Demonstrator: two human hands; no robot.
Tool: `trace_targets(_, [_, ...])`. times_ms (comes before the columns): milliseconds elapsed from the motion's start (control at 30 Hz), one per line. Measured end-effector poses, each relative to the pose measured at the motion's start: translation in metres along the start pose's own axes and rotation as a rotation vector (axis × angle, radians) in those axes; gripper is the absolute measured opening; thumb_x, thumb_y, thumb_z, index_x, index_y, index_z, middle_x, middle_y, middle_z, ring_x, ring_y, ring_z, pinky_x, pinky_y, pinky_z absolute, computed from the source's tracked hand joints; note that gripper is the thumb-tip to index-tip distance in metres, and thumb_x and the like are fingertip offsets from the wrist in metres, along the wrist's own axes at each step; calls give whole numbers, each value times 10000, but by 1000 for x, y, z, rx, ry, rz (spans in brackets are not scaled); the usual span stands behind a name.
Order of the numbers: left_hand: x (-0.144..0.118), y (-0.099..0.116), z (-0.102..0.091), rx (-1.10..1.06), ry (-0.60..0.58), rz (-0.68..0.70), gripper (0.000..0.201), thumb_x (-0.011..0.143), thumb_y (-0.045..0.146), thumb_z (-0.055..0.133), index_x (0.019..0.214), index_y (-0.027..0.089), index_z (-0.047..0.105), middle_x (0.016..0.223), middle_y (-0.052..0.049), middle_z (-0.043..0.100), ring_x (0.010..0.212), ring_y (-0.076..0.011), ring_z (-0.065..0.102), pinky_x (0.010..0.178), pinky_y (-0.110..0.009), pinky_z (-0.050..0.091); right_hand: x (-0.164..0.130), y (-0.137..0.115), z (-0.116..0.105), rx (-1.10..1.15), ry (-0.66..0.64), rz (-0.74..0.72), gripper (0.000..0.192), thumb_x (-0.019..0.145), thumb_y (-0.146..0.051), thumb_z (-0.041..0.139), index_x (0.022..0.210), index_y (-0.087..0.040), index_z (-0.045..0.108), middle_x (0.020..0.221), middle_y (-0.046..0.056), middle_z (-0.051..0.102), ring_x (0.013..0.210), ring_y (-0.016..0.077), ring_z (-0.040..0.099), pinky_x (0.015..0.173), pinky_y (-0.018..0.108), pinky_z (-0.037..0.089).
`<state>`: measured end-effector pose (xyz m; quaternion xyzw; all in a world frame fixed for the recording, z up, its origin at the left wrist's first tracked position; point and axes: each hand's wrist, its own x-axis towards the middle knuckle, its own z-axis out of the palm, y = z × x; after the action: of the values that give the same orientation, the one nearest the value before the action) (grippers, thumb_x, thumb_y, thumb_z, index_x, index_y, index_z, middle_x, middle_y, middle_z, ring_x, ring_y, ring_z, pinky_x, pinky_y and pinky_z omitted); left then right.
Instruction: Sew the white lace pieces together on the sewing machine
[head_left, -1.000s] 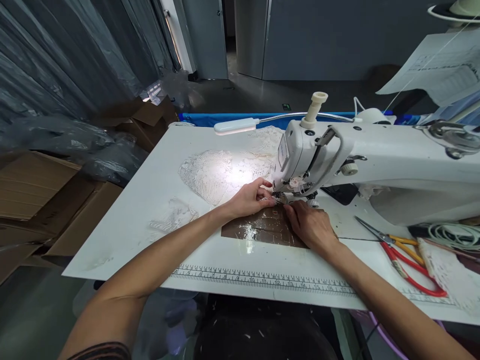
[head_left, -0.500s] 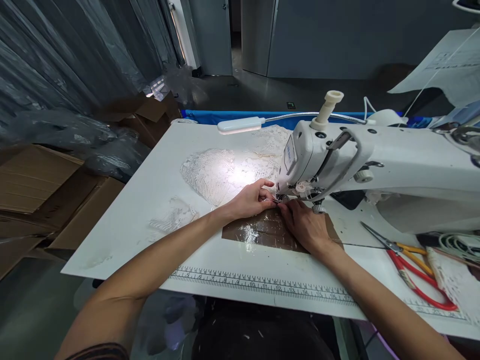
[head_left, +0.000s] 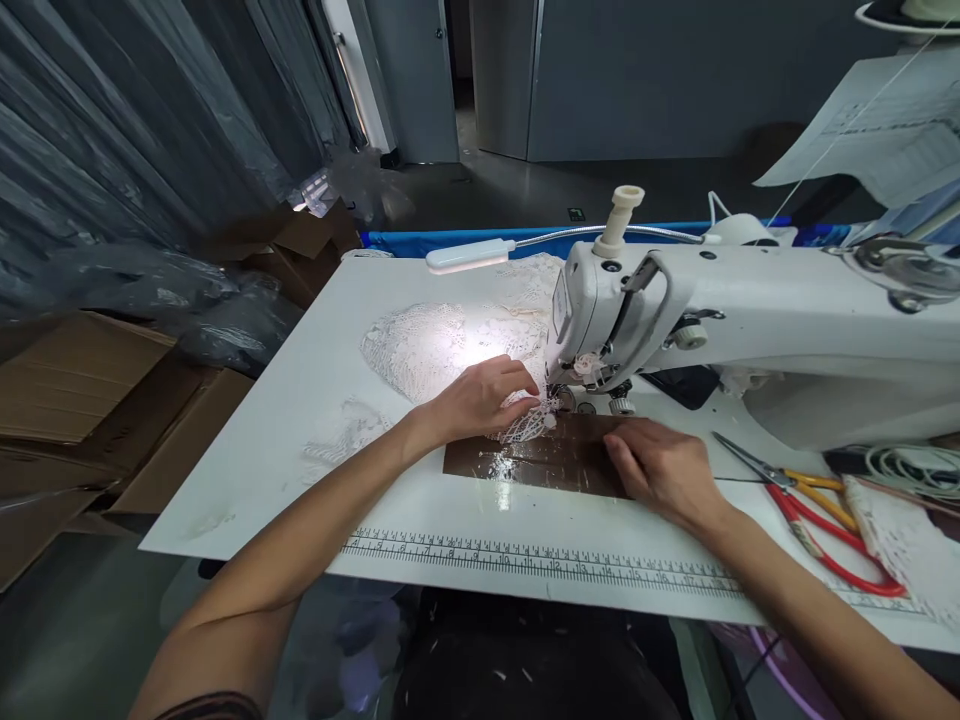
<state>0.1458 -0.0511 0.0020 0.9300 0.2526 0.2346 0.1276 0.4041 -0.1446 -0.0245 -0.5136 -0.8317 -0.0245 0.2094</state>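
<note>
My left hand (head_left: 476, 400) grips a piece of white lace (head_left: 525, 428) just left of the needle of the white sewing machine (head_left: 750, 310). The lace trails over the edge of a brown shiny patch (head_left: 551, 462) on the table. My right hand (head_left: 664, 468) lies flat on the right end of that patch, fingers apart, holding nothing. More white lace (head_left: 431, 345) is spread behind my left hand, lit by the lamp (head_left: 469, 256).
Red-handled scissors (head_left: 821, 535) and yellow-handled snips (head_left: 795, 482) lie to the right, next to a lace strip (head_left: 900, 545). A printed ruler (head_left: 525, 562) runs along the table's front edge. Cardboard boxes (head_left: 90, 400) and plastic-wrapped goods stand at the left.
My right hand has drawn back from the needle to the right and now rests on the brown patch. My left hand has pulled the lace a little toward me.
</note>
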Motion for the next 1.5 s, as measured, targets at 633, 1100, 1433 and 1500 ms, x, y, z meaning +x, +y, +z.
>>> trace_targets(633, [2, -3, 36, 224, 58, 171, 246, 963, 237, 456, 831, 138, 638, 870, -54, 654, 749, -141, 585, 719, -309, 478, 39, 0, 16, 217, -127, 263, 276, 892, -331, 429, 826, -167, 641, 814, 118, 604, 778, 252, 540, 644, 348, 422])
trace_targets(1100, [-3, -7, 35, 132, 27, 169, 193, 963, 258, 485, 939, 169, 653, 904, -40, 676, 826, -150, 609, 793, -329, 466, 29, -14, 26, 174, -104, 77, 371, 913, -223, 426, 1188, -241, 674, 1069, 140, 583, 786, 231, 559, 673, 352, 465])
trace_targets(1433, [-6, -6, 34, 106, 43, 225, 160, 937, 231, 528, 925, 178, 678, 969, -52, 698, 848, -158, 633, 805, -351, 484, 25, -14, 28, 331, -24, 142, 375, 905, -208, 436, 1218, -236, 640, 1078, 120, 605, 886, 243, 584, 751, 391, 496])
trace_targets(1500, [-6, -5, 35, 115, 46, 224, 161, 938, 225, 526, 915, 166, 674, 971, -56, 698, 831, -152, 633, 796, -346, 486, 24, -13, 27, 399, 3, 188, 379, 905, -193, 423, 1223, -226, 628, 1076, 106, 627, 955, 243, 592, 797, 385, 499])
